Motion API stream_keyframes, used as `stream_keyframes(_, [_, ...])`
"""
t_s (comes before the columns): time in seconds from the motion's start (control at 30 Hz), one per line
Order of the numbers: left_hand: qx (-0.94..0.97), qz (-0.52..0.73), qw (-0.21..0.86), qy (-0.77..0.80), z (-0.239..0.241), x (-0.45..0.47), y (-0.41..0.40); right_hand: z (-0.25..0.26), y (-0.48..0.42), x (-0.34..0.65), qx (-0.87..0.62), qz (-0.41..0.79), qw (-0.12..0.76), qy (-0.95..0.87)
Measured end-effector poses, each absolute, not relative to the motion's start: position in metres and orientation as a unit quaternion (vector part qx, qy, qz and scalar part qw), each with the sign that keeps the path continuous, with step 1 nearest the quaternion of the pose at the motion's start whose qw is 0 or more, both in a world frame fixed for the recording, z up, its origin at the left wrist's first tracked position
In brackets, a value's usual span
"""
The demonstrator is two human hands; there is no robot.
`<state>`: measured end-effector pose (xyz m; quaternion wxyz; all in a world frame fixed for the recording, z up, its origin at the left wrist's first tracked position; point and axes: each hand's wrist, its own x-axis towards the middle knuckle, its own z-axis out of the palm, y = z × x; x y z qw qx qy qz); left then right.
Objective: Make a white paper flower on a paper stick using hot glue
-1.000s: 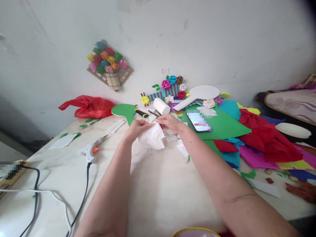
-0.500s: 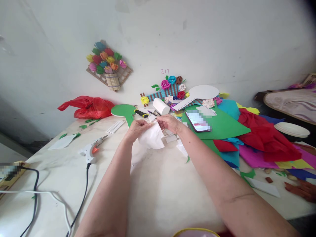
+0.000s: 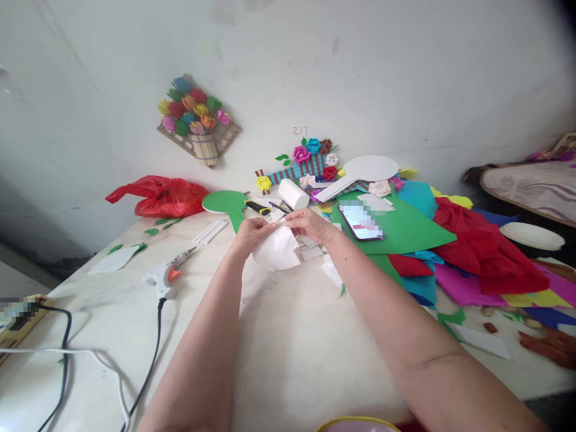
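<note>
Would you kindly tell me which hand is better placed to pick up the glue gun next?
Left, probably. The glue gun lies on the side of the left hand; the right hand would have to cross over. Both hands now pinch the white paper.

Bare left forearm (image 3: 204, 342), right forearm (image 3: 400, 318)

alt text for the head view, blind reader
Left hand and right hand pinch the top edge of a white paper sheet over a table. A glue gun lies left, a phone and coloured paper right.
</note>
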<state>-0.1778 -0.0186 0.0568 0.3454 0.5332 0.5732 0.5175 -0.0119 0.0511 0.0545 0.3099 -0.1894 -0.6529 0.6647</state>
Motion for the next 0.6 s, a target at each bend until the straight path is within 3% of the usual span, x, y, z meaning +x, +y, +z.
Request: stream_keyframes(0.6, [0.516,0.534,0.333,0.581,0.0568,-0.1748,-0.0185,0.0499,0.0557,-0.0117,-0.205,0.635,0.307,-0.678])
